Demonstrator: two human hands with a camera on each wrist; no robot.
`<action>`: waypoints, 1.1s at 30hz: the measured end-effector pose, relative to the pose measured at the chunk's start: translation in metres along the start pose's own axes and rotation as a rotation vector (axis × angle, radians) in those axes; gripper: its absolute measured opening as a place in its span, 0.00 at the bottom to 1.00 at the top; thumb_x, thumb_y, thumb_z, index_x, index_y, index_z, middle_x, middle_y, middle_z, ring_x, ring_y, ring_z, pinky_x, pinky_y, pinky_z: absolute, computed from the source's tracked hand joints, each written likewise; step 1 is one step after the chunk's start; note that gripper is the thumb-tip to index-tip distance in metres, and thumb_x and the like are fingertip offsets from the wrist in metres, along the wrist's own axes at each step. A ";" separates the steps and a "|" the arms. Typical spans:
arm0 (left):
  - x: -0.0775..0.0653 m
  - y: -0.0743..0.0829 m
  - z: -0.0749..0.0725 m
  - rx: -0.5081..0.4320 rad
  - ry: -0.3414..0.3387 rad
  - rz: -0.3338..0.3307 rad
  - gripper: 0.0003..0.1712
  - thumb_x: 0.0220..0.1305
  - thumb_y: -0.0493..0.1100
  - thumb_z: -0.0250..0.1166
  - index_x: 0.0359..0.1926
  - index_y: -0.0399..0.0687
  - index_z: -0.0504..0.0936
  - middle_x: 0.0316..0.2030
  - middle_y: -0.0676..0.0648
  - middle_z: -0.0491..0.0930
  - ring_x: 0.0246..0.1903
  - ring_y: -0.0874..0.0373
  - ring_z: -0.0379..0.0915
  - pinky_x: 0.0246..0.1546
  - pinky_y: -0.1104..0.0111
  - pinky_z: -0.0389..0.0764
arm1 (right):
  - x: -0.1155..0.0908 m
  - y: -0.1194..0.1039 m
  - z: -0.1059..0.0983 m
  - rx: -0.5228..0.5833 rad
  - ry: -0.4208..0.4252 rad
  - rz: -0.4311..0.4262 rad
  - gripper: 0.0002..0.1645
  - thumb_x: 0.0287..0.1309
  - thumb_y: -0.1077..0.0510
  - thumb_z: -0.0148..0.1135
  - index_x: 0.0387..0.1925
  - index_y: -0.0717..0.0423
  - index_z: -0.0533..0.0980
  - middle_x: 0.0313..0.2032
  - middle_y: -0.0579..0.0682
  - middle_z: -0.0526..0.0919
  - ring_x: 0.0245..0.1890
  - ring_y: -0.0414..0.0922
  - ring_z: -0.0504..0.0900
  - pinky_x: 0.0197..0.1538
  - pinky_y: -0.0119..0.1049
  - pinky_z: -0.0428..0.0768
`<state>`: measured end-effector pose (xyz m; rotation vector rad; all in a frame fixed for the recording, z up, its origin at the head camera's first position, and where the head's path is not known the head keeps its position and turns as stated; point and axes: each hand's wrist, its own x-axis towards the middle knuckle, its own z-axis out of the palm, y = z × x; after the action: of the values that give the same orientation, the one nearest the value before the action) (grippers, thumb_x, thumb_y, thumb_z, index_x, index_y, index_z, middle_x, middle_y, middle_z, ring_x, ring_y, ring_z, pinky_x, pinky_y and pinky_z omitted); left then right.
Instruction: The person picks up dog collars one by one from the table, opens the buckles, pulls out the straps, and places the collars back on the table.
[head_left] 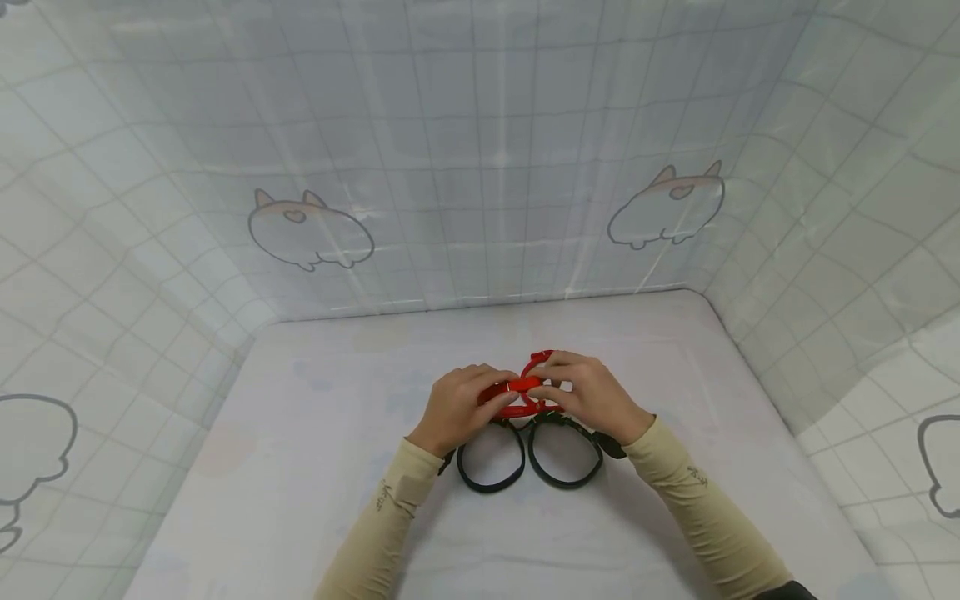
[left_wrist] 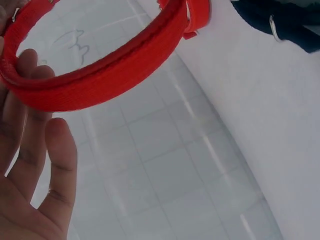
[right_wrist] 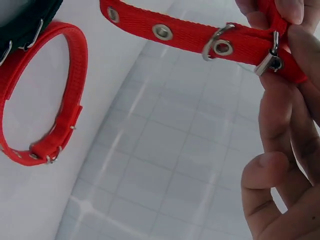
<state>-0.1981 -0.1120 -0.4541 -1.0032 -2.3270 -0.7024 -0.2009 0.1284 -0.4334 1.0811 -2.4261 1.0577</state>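
Observation:
Both hands hold a red collar (head_left: 522, 384) up over the middle of the table. My left hand (head_left: 456, 408) grips one side of its loop, with fingertips against the band in the left wrist view. My right hand (head_left: 597, 398) pinches the strap by the metal buckle (right_wrist: 272, 62), where silver eyelets and a D-ring show. The strap passes through the buckle; whether the prong sits in a hole I cannot tell. Another red collar (right_wrist: 77, 65), a buckled loop, lies just behind and below the hands.
Two dark collars, a left one (head_left: 491, 487) and a right one (head_left: 564, 484), lie side by side on the table, nearer the person than the hands. The white-covered table (head_left: 337, 500) is bordered by hanging grid-patterned sheets (head_left: 480, 167) at the back and sides.

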 end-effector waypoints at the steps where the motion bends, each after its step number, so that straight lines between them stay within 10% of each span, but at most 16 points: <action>1: 0.000 -0.001 0.000 -0.001 0.002 -0.004 0.16 0.58 0.55 0.65 0.45 0.56 0.83 0.35 0.59 0.81 0.33 0.68 0.74 0.36 0.73 0.76 | 0.000 0.000 0.000 -0.004 0.010 0.000 0.14 0.47 0.55 0.72 0.39 0.45 0.83 0.38 0.37 0.78 0.32 0.33 0.75 0.28 0.27 0.77; 10: 0.001 -0.001 -0.001 0.014 0.001 0.008 0.14 0.59 0.54 0.64 0.44 0.57 0.84 0.35 0.60 0.81 0.32 0.68 0.73 0.34 0.73 0.75 | 0.001 -0.001 0.003 -0.187 -0.027 -0.010 0.16 0.52 0.42 0.66 0.40 0.42 0.81 0.37 0.38 0.80 0.30 0.38 0.76 0.30 0.28 0.76; 33: -0.001 0.008 0.002 0.058 -0.004 -0.056 0.07 0.61 0.51 0.61 0.37 0.63 0.85 0.34 0.61 0.80 0.31 0.67 0.73 0.31 0.71 0.75 | -0.001 -0.007 0.007 -0.160 -0.006 0.154 0.10 0.50 0.47 0.69 0.36 0.41 0.82 0.26 0.32 0.79 0.24 0.30 0.72 0.23 0.26 0.72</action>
<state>-0.1919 -0.1065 -0.4541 -0.9183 -2.3730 -0.6506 -0.1945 0.1205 -0.4350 0.8591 -2.5827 0.8867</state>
